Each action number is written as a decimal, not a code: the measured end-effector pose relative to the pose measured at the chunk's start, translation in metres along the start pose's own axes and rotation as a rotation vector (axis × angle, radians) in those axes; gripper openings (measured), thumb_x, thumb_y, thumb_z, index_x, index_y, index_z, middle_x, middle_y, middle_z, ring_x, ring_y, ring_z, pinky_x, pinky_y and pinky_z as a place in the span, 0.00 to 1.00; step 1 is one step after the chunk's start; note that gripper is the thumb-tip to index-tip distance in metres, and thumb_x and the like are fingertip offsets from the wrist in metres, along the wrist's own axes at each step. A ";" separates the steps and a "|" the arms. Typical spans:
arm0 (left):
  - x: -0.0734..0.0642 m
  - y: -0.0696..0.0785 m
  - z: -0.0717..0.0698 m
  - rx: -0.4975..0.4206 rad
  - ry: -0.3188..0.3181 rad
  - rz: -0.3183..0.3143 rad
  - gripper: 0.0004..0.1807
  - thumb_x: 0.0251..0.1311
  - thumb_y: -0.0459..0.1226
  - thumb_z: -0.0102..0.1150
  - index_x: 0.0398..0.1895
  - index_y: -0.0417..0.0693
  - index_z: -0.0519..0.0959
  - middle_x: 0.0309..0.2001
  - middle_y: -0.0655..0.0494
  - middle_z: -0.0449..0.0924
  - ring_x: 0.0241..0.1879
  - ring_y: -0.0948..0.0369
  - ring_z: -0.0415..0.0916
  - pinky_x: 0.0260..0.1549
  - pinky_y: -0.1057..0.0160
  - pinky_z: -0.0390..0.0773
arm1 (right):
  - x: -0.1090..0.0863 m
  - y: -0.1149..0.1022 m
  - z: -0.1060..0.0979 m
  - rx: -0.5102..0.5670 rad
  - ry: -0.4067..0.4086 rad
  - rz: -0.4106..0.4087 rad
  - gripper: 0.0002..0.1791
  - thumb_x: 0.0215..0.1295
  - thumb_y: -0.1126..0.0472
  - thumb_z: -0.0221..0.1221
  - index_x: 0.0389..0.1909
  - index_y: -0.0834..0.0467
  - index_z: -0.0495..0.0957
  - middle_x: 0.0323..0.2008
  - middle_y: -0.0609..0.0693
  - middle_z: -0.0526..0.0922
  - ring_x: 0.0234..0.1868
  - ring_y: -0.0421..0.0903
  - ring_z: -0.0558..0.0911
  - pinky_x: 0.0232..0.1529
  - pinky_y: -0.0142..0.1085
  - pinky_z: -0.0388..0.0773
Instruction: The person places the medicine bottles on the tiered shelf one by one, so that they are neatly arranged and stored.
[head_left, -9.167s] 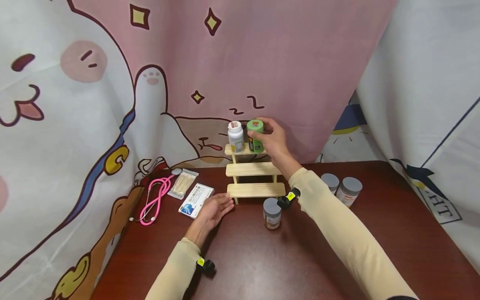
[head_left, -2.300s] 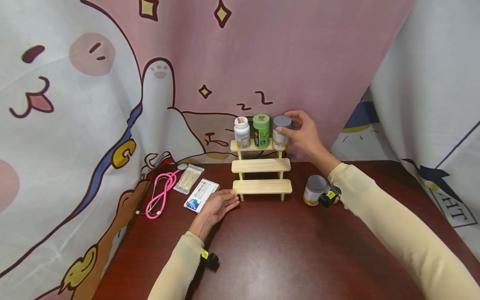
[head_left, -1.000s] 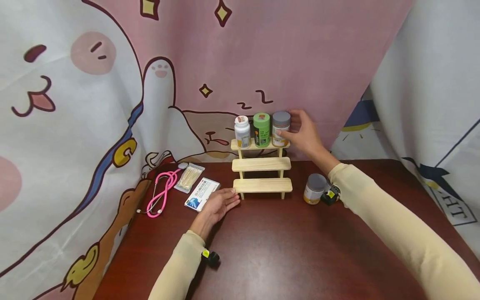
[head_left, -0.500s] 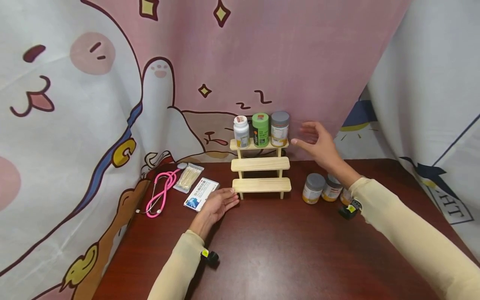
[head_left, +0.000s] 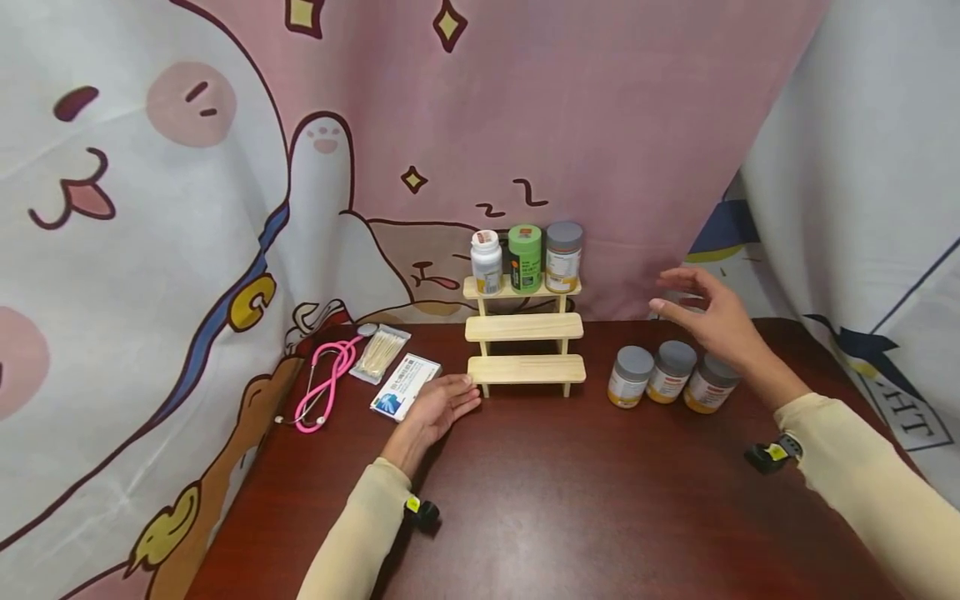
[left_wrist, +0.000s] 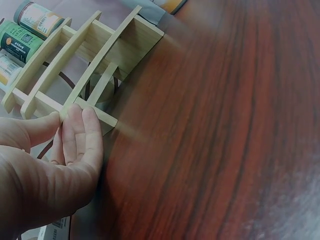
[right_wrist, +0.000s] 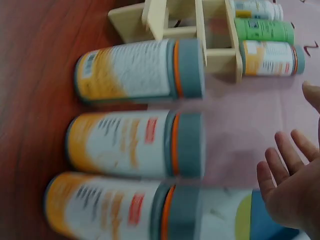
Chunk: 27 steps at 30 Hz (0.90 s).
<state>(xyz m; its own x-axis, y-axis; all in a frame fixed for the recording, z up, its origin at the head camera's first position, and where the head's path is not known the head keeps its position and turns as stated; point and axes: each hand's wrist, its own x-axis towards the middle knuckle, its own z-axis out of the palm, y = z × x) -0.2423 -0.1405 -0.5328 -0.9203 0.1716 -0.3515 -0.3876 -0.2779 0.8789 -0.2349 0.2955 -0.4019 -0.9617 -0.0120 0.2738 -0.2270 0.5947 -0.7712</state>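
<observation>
A three-step wooden display stand [head_left: 524, 326] stands near the back of the table. My left hand [head_left: 437, 410] pinches the left end of its lowest step between thumb and fingers, as the left wrist view shows. On the top step stand a white bottle [head_left: 487, 265], a green jar [head_left: 525, 260] and a grey-lidded jar [head_left: 563, 258], side by side and upright. My right hand [head_left: 712, 321] is raised, fingers spread and holding nothing, above and behind three grey-lidded jars. Of these, the left jar [head_left: 629, 378], middle jar [head_left: 670, 372] and right jar [head_left: 709, 385] stand in a row.
Left of the stand lie a pink stethoscope [head_left: 324, 383], a bag of cotton swabs [head_left: 381, 353] and a white-and-blue medicine box [head_left: 405, 387]. A printed cloth [head_left: 637, 150] hangs behind and along the sides of the dark red table [head_left: 555, 500].
The green jar and a grey-lidded jar have joined the white bottle on the top step. My right hand has let go of the grey-lidded jar and moved right. My left hand has stayed at the stand.
</observation>
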 end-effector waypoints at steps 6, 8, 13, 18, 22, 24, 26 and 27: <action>-0.003 0.001 0.000 0.010 0.011 0.019 0.13 0.76 0.29 0.55 0.59 0.32 0.75 0.42 0.48 0.84 0.41 0.60 0.86 0.52 0.59 0.91 | -0.020 0.026 -0.017 -0.048 0.029 0.022 0.28 0.72 0.44 0.67 0.69 0.47 0.76 0.62 0.43 0.79 0.55 0.21 0.72 0.53 0.20 0.70; -0.004 0.001 0.000 0.010 0.010 0.021 0.12 0.76 0.29 0.55 0.58 0.32 0.76 0.41 0.50 0.84 0.41 0.60 0.85 0.54 0.59 0.91 | -0.027 0.035 -0.022 -0.053 0.027 0.034 0.28 0.72 0.44 0.67 0.69 0.46 0.76 0.60 0.36 0.78 0.52 0.21 0.74 0.49 0.17 0.70; -0.006 0.002 0.000 -0.013 -0.025 0.040 0.07 0.74 0.29 0.58 0.50 0.39 0.80 0.39 0.52 0.85 0.40 0.61 0.86 0.51 0.60 0.91 | -0.040 0.056 -0.031 -0.075 -0.008 0.046 0.28 0.72 0.46 0.67 0.69 0.47 0.75 0.55 0.25 0.76 0.49 0.21 0.77 0.43 0.12 0.69; -0.004 0.003 0.001 -0.017 -0.029 0.047 0.07 0.75 0.30 0.58 0.51 0.38 0.80 0.40 0.51 0.85 0.39 0.61 0.86 0.50 0.61 0.92 | -0.049 0.072 -0.034 -0.115 -0.024 0.064 0.27 0.72 0.45 0.67 0.68 0.46 0.76 0.56 0.25 0.76 0.53 0.21 0.73 0.45 0.18 0.67; -0.004 0.002 0.003 0.004 0.014 0.028 0.10 0.76 0.30 0.56 0.56 0.34 0.77 0.41 0.50 0.83 0.39 0.61 0.86 0.52 0.59 0.91 | -0.058 0.084 -0.031 -0.093 -0.067 0.100 0.28 0.73 0.45 0.66 0.70 0.47 0.75 0.60 0.34 0.77 0.56 0.20 0.70 0.45 0.17 0.65; -0.005 0.001 0.003 0.007 0.022 0.028 0.10 0.76 0.29 0.56 0.56 0.34 0.77 0.41 0.50 0.83 0.39 0.61 0.86 0.52 0.59 0.91 | -0.062 0.088 -0.029 -0.060 -0.086 0.122 0.28 0.74 0.45 0.65 0.71 0.47 0.74 0.61 0.36 0.77 0.59 0.21 0.68 0.45 0.14 0.63; -0.005 0.001 0.004 0.012 0.026 0.031 0.09 0.76 0.29 0.56 0.54 0.35 0.77 0.40 0.51 0.83 0.39 0.61 0.86 0.52 0.58 0.92 | -0.066 0.092 -0.026 -0.028 -0.090 0.133 0.28 0.74 0.46 0.65 0.71 0.47 0.74 0.63 0.37 0.76 0.60 0.21 0.68 0.46 0.12 0.62; -0.005 0.001 0.004 0.011 0.030 0.031 0.09 0.76 0.29 0.56 0.54 0.36 0.77 0.40 0.51 0.83 0.39 0.61 0.86 0.51 0.59 0.92 | -0.068 0.093 -0.025 -0.014 -0.092 0.137 0.28 0.75 0.46 0.65 0.71 0.47 0.74 0.63 0.36 0.76 0.61 0.21 0.68 0.46 0.12 0.62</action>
<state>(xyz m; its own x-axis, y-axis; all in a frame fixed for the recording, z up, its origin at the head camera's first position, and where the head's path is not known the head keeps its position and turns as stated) -0.2376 -0.1378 -0.5287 -0.9333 0.1345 -0.3331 -0.3580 -0.2726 0.8931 -0.1870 0.3716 -0.4779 -0.9936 -0.0034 0.1125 -0.0915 0.6069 -0.7895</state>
